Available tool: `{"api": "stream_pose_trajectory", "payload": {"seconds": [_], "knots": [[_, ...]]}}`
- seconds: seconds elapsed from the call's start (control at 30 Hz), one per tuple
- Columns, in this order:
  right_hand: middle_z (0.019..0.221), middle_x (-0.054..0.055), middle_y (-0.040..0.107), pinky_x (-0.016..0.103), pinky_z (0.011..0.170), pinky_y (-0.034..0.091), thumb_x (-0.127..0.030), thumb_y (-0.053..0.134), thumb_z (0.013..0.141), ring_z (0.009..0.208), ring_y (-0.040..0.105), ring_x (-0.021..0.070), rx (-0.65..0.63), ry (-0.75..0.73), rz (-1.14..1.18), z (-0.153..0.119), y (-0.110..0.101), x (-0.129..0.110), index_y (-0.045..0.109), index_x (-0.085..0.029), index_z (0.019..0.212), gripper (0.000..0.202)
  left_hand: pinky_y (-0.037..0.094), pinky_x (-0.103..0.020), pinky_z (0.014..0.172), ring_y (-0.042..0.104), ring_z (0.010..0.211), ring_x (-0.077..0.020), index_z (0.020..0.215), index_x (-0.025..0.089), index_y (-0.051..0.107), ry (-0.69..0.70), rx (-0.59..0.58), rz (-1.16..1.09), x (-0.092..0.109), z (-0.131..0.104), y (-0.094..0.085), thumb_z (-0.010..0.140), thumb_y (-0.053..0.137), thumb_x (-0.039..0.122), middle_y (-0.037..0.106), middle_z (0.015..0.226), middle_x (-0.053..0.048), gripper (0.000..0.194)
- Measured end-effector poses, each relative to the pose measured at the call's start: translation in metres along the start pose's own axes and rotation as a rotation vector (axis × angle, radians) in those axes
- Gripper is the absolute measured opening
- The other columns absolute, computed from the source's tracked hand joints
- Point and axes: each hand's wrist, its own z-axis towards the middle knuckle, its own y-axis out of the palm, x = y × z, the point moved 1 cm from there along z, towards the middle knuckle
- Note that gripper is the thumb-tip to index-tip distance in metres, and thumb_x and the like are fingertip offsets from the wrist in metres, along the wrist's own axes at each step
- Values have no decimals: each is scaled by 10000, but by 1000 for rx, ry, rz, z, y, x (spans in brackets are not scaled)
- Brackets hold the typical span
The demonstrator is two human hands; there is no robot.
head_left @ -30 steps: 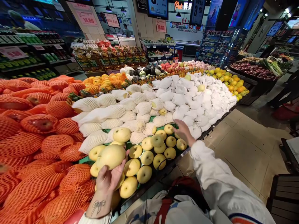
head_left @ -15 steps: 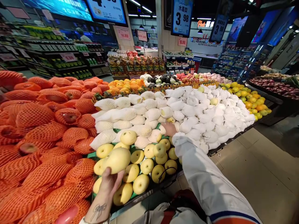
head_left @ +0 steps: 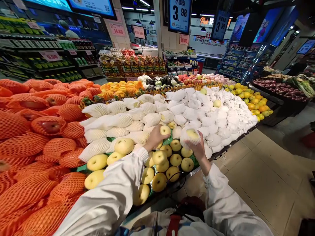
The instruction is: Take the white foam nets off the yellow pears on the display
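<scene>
My left hand [head_left: 155, 137] is closed round a yellow pear [head_left: 164, 130], above the middle of the display. To its right, my right hand [head_left: 199, 146] grips a pear in a white foam net [head_left: 190, 136], with yellow skin showing at the net's opening. Below and between my hands lie several bare yellow pears [head_left: 159, 157] on a green mat [head_left: 168, 140]. Pears in white foam nets [head_left: 150, 119] are piled behind my left hand, and more white-netted fruit [head_left: 221, 118] spreads to the right.
Orange-netted fruit [head_left: 36, 144] fills the left side. Oranges and yellow-green fruit [head_left: 256, 101] lie at the far right, near red onions [head_left: 280, 88]. Oil bottles [head_left: 135, 67] stand behind. A black wire loop [head_left: 176, 178] hangs at the front edge. A person [head_left: 70, 30] is at the back left.
My left hand has moved up and right, from the front pears to the middle. My right hand has lifted with a netted pear in it. The view has shifted right.
</scene>
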Motion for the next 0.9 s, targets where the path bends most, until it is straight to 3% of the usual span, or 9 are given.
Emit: {"api": "stream_pose_trajectory", "payload": {"seconds": [0.1, 0.17, 0.3, 0.47, 0.57, 0.7, 0.83, 0.9], "knots": [[1262, 106, 678, 512, 1015, 588, -543, 903, 591, 1151, 674, 319, 1, 15, -21, -33, -34, 1, 498, -256, 1309, 873, 482, -414, 952, 647, 1103, -345, 1380, 86, 497, -32, -98, 219, -9, 19, 20, 816, 821, 535, 656, 1257, -218, 790], [1275, 101, 676, 523, 1038, 575, -509, 909, 601, 1171, 667, 324, -10, 8, -44, -52, -52, 1, 527, -265, 1317, 848, 477, -401, 960, 640, 1127, -356, 1395, 66, 472, 18, -150, 310, -14, 24, 27, 839, 810, 529, 624, 1285, -247, 799], [1260, 104, 684, 513, 1053, 569, -487, 914, 597, 1167, 670, 327, 20, 40, -67, -87, -70, -3, 552, -250, 1316, 839, 446, -426, 1025, 585, 1220, -400, 1362, 46, 488, 80, -201, 395, -15, 26, 37, 842, 794, 585, 566, 1333, -300, 808], [1277, 94, 673, 435, 987, 597, -457, 917, 624, 1142, 672, 301, 47, 32, -60, -119, -74, -10, 549, -255, 1338, 828, 478, -453, 965, 616, 1191, -441, 1386, -51, 435, -21, -153, 501, -8, 19, 44, 993, 579, 576, 531, 1366, -393, 754], [1387, 104, 617, 436, 1058, 559, -430, 944, 624, 1258, 619, 311, 12, 59, -81, -131, -77, -15, 532, -268, 1384, 880, 487, -460, 965, 640, 1195, -455, 1319, -69, 516, -83, -195, 580, -7, 17, 39, 1033, 516, 510, 620, 1261, -382, 646], [1416, 114, 583, 451, 1097, 528, -413, 964, 622, 1290, 593, 318, -29, 112, -83, -138, -75, -16, 519, -270, 1405, 912, 506, -448, 952, 687, 1159, -439, 1167, -21, 635, -94, -272, 603, -6, 21, 27, 1032, 538, 505, 693, 1158, -338, 552], [1361, 99, 604, 441, 1060, 551, -413, 956, 641, 1240, 613, 304, -50, 85, -37, -141, -66, -12, 533, -281, 1378, 860, 511, -382, 950, 681, 1206, -408, 1260, -46, 540, -24, -302, 615, 2, 23, 18, 947, 718, 495, 667, 1244, -348, 650], [1334, 83, 619, 443, 1039, 563, -406, 953, 646, 1212, 627, 296, -64, 69, -29, -142, -63, -11, 535, -301, 1372, 845, 493, -320, 960, 681, 1215, -351, 1260, -51, 504, 68, -317, 609, 7, 19, 14, 950, 716, 480, 662, 1264, -334, 650]]}}
